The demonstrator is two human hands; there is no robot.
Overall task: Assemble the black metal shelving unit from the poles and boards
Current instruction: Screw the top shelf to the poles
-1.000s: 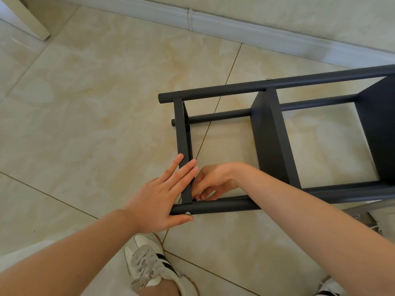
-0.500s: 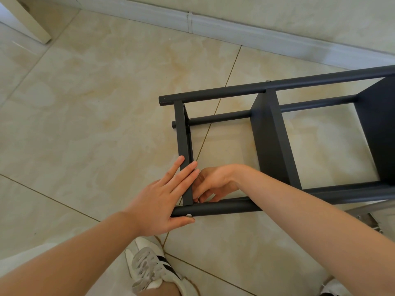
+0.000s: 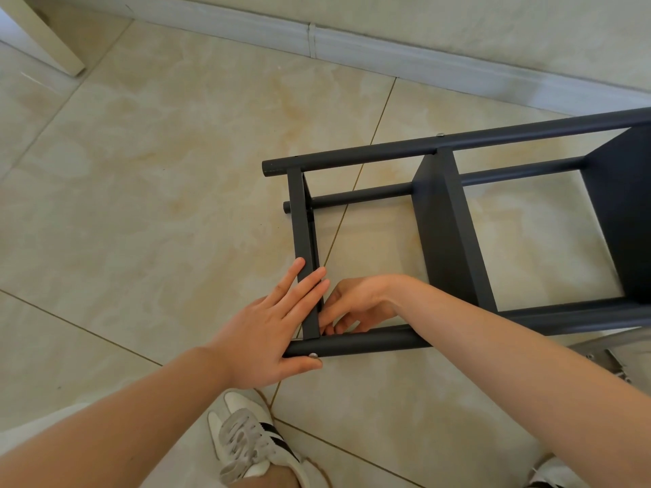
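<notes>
Head view shows the black shelving unit [image 3: 444,220] lying on its side on the tiled floor [image 3: 141,188], its end board [image 3: 304,248] meeting the near pole [image 3: 366,343] right between both hands. Left hand [image 3: 267,332] lies flat and open, fingers spread along the end board, thumb under the pole end beside a silver screw [image 3: 312,355]. Right hand [image 3: 355,304] reaches inside the corner, fingers curled at the joint; what they pinch cannot be told.

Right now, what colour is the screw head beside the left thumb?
Silver screw head on the black pole, head view.
</notes>
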